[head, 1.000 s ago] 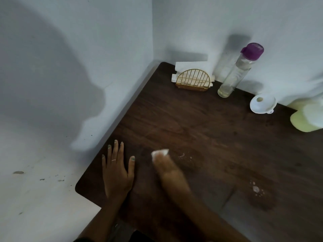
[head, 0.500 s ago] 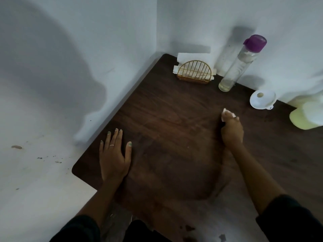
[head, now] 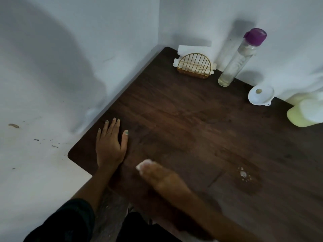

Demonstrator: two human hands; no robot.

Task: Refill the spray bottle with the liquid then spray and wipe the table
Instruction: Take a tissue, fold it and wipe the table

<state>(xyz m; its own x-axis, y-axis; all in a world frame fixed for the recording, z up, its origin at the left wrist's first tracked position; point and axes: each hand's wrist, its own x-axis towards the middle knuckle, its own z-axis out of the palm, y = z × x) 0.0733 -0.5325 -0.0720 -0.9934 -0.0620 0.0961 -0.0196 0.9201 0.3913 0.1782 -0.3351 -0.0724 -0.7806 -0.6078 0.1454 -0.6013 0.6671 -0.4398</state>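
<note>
Spray bottle (head: 242, 57), clear-bodied with a purple cap, is located at the 1 o'clock area of the dark wooden table (head: 183, 119). It is seen tilted, with its cap towards the white wall, and a small amount of pale liquid is visible at its base. A gold wire napkin holder (head: 194, 66) loaded with white napkins is positioned just beside the bottle, at 12 o'clock on the table. A white funnel (head: 260, 95) is laid on the table at 2 o'clock, near the bottle but apart from it. A pale yellow container (head: 305, 113) is found at 3 o'clock, partly cut off by the frame edge.

The left hand (head: 110, 145) is placed flat on the table at 9 o'clock, near the rounded corner, with fingers straight and slightly spread; nothing is held by it. A ring is worn on one finger.

The right hand (head: 162, 177) is located at 6 o'clock on the table and is blurred by motion. A white tissue (head: 144, 164) is seen at its fingertips, against the table surface. The exact finger position cannot be resolved because of the blur, but the tissue appears to be gripped by the curled fingers.

A wet patch with small white droplets (head: 243, 175) is present on the table at 4 o'clock, well apart from both hands.
</note>
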